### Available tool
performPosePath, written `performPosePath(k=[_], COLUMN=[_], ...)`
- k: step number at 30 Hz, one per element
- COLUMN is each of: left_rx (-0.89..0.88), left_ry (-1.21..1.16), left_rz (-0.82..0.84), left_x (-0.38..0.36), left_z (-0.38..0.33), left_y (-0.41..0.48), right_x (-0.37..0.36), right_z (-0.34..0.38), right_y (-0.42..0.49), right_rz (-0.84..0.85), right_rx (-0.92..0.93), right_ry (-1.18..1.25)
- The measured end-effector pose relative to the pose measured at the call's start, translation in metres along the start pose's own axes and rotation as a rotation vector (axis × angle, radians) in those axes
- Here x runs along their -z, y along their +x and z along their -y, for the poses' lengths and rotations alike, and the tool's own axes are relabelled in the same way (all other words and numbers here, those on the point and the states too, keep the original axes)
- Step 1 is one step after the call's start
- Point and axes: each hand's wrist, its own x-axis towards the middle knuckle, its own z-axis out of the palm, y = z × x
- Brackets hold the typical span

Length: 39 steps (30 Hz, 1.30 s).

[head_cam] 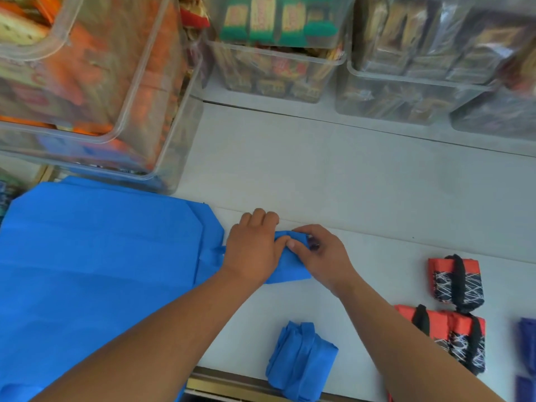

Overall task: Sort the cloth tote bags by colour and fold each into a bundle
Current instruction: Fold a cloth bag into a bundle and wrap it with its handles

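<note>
Both hands work on one partly folded blue tote bag (291, 269) at the centre of the white counter (362, 181). Left hand (252, 250): lies over the left end of the bag, fingers curled down over its far edge, holding the cloth. Right hand (322, 253): thumb and fingertips pinch the folded upper edge of the same bag, thumb tip just beside the left thumb. The bag shows as a narrow folded strip between and below the two hands. A short tab of blue cloth runs from under the left hand toward the flat blue stack (95, 256); whether tab and stack are joined cannot be determined. The stack lies spread at the left, its far edge touching a large clear bin (139, 91) of orange packets. A finished blue bundle (301, 361), wrapped with its own straps, sits at the near counter edge, apart from the hands. Two red-and-black bundles lie at the right: the far one (456, 280) and the near one (452, 338), close together, each banded by black straps. Dark blue cloth (528, 343) shows at the right border, cut off by the frame. Clear bins of packaged goods (278, 71) line the back of the counter.
</note>
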Motion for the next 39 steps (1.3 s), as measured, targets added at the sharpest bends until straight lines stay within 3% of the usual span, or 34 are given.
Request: performPosePath(k=[4, 10, 17, 26, 28, 30, 34, 36, 39], left_rx=[-0.225, -0.188, -0.173, -0.229, -0.217, -0.201, -0.210, -0.206, -0.175], left_ry=[0.083, 0.149, 0.154, 0.068, 0.043, -0.002, -0.211, -0.350, -0.358], left_rz=[-0.039, 0.148, 0.198, 0.306, 0.297, 0.281, 0.293, 0.264, 0.147], left_x=[-0.012, -0.033, -0.043, -0.037, -0.038, -0.041, -0.032, -0.023, -0.024], left_z=[0.009, 0.024, 0.022, 0.030, 0.030, 0.031, 0.031, 0.037, 0.062], left_y=[-0.032, -0.050, -0.055, -0.049, -0.049, -0.048, -0.043, -0.047, -0.067], right_x=[-0.013, -0.021, -0.026, -0.023, -0.022, -0.026, -0.039, -0.041, -0.046], right_z=[-0.011, -0.028, -0.039, -0.033, -0.026, -0.019, -0.012, -0.014, -0.019], right_y=[0.004, 0.008, 0.003, 0.005, -0.001, -0.010, -0.023, -0.022, -0.020], right_rz=[-0.112, -0.126, -0.374, -0.316, -0.285, -0.118, 0.158, 0.170, 0.138], right_rx=[0.116, 0.384, 0.290, 0.243, 0.378, 0.542, 0.340, 0.294, 0.303], right_ry=[-0.075, -0.277, -0.815, -0.929, -0.875, -0.730, -0.639, -0.694, -0.847])
